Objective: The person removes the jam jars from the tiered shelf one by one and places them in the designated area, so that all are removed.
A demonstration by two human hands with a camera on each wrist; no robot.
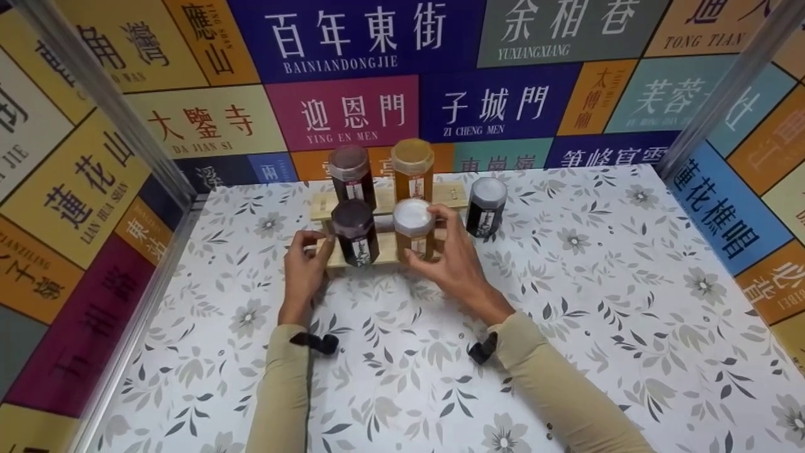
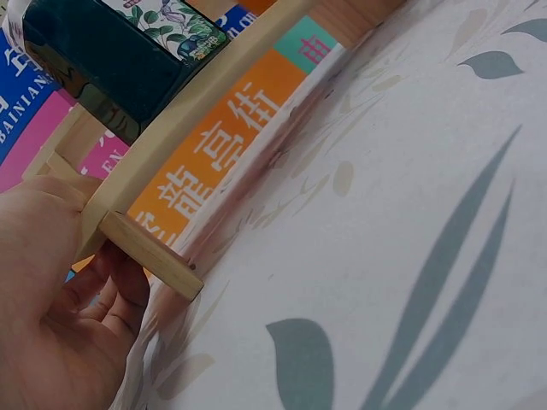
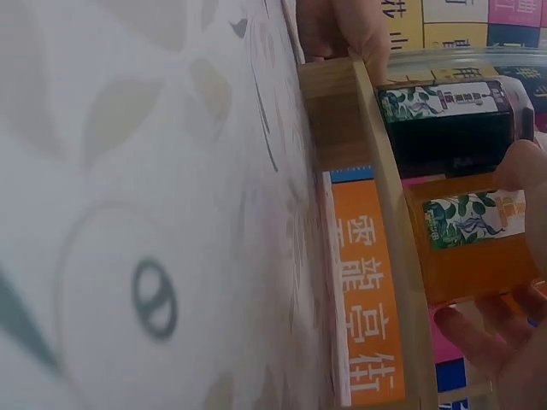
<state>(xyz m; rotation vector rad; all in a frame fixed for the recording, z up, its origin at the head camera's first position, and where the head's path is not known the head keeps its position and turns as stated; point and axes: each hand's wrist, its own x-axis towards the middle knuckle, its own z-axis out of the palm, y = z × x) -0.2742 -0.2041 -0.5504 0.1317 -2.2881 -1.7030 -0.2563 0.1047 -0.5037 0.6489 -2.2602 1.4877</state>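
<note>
A two-step wooden rack (image 1: 385,249) carries four hexagonal jars. My left hand (image 1: 305,267) grips its left end; the left wrist view shows the thumb side against the wooden frame (image 2: 184,120) and the fingers curled behind the end post. My right hand (image 1: 459,259) holds an amber jar (image 1: 413,234) with a white lid on the front step, thumb and fingers around its sides. In the right wrist view that jar's base (image 3: 436,273) is right at the step's edge. Left of it on the same step stands a dark jar (image 1: 356,236).
On the back step are a dark jar (image 1: 352,176) with a purplish lid and an amber jar (image 1: 412,167) with a yellow lid. Another dark jar (image 1: 486,207), silver-lidded, stands on the floral tablecloth (image 1: 566,327) right of the rack. Colourful lettered panels (image 1: 352,113) rise behind.
</note>
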